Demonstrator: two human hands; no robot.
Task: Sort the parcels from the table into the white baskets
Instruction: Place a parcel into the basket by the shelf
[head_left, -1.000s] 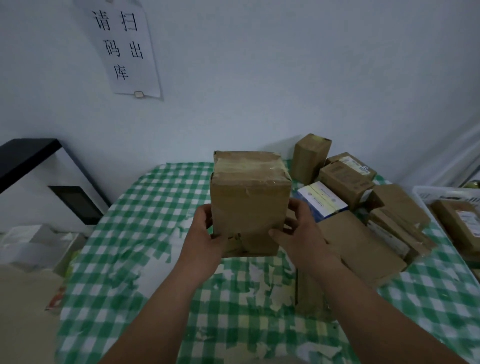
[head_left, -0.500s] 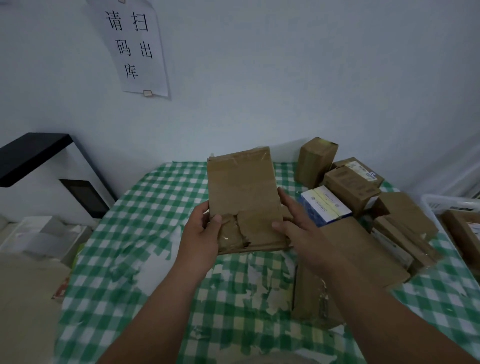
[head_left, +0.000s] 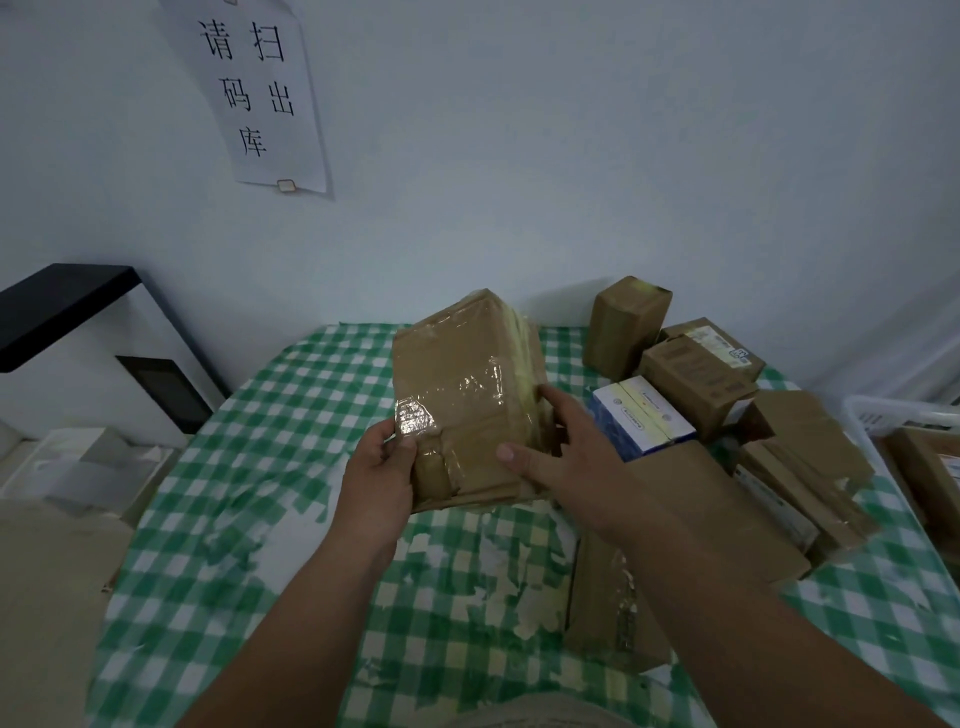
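Observation:
I hold a brown taped cardboard parcel (head_left: 462, 384) above the middle of the table, tilted with its top leaning away to the right. My left hand (head_left: 382, 473) grips its lower left corner, thumb on the front face. My right hand (head_left: 561, 441) holds its right side, thumb pressed on the front and fingers round the edge. A white basket (head_left: 878, 415) shows at the far right edge with a brown parcel (head_left: 930, 467) in it.
Green checked tablecloth (head_left: 291, 441) covers the table. Several brown parcels (head_left: 696, 374) and a blue-and-white box (head_left: 644, 421) are piled on the right half; a flat carton (head_left: 613, 613) lies under my right forearm. A white cabinet with a black top (head_left: 78, 353) stands left. A paper notice (head_left: 254, 93) hangs on the wall.
The parcel has been turned in my hands, from upright with its top showing to tilted with a broad taped face toward me. My right thumb moved onto that face.

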